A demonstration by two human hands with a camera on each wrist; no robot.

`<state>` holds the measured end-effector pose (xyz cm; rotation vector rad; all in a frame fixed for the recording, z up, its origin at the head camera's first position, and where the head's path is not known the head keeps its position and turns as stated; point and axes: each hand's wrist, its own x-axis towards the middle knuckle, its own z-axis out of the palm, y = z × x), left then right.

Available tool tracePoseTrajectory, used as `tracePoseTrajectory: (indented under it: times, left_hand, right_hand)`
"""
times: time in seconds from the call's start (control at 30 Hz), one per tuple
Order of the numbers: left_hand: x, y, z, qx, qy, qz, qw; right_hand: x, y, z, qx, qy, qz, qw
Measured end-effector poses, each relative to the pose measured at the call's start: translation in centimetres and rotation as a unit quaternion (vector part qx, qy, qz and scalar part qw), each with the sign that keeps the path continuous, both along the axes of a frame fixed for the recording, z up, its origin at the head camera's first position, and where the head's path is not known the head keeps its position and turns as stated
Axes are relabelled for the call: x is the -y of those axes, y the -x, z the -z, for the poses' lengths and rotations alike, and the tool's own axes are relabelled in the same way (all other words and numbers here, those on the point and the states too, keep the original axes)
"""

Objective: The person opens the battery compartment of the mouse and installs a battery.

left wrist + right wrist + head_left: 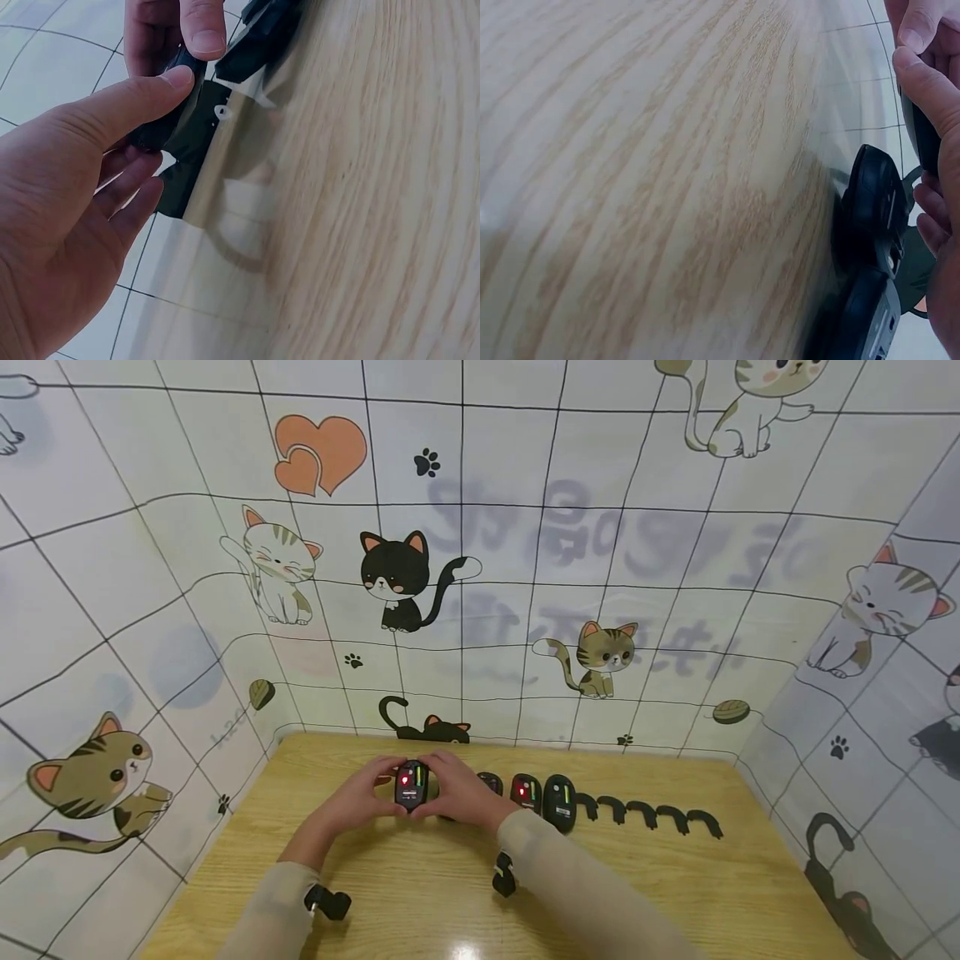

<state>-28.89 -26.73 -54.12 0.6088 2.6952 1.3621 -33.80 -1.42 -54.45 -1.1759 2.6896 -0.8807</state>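
Note:
Both hands hold a black computer mouse (411,787) between them, its underside towards the head camera with a red light glowing. My left hand (360,795) grips one side, thumb along the near edge. The right hand (463,792) pinches the opposite side. In the left wrist view, the left thumb presses on the mouse (161,124) beside the right thumb. Right of the hands, more mice lie underside up: one (490,782) partly hidden behind the right hand, one with a red light (527,792), and one without a red glow (559,803).
Several curved black pieces (642,813) run in a row to the right of the mice on the wooden table (630,885). A white cat-patterned sheet (495,552) stands behind and at both sides. Each wrist wears a black strap-on camera (330,903).

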Motion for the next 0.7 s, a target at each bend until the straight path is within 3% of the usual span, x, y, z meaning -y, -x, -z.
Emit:
tracePoseTrajectory:
  times: [0.2,0.33,0.53,0.7]
  left_hand:
    - [0.3,0.4,1.1,0.011,-0.022,-0.008,0.9997]
    - [0.0,0.8,1.9,0.011,-0.002,0.001,0.9999]
    - [-0.5,1.2,1.7,-0.02,0.044,-0.004,0.9988]
    - [-0.3,1.3,1.7,-0.01,0.051,-0.003,0.9986]
  right_hand:
    - [0.7,0.6,0.7,-0.021,-0.024,-0.003,0.9995]
    - [1.1,0.8,1.0,-0.037,-0.05,-0.009,0.998]
    - [2.1,1.4,0.5,-0.098,-0.083,-0.024,0.9914]
    - [2.3,1.8,0.8,-0.099,-0.091,-0.027,0.9906]
